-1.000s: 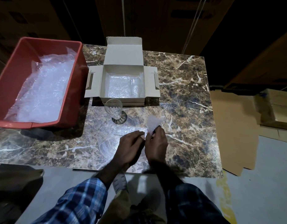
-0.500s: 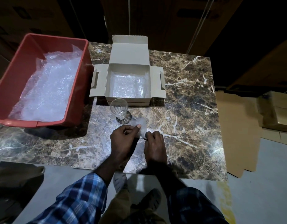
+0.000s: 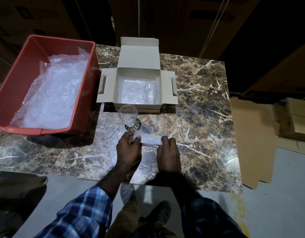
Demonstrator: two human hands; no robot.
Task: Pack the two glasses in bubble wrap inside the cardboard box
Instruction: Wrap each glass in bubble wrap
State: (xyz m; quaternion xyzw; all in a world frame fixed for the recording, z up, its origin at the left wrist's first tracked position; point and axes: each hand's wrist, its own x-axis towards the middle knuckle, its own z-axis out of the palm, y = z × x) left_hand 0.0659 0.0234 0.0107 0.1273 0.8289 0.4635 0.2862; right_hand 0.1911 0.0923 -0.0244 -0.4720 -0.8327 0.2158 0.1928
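Now both hands grip a small rolled bundle of clear bubble wrap on the brown marble table. Left hand curls round one end, right hand the other.

A single wide-angle head camera looks forward and steeply down from above the near edge of a marble-patterned table — close over the wearer's hands, the open cardboard box farther off, the floor below.
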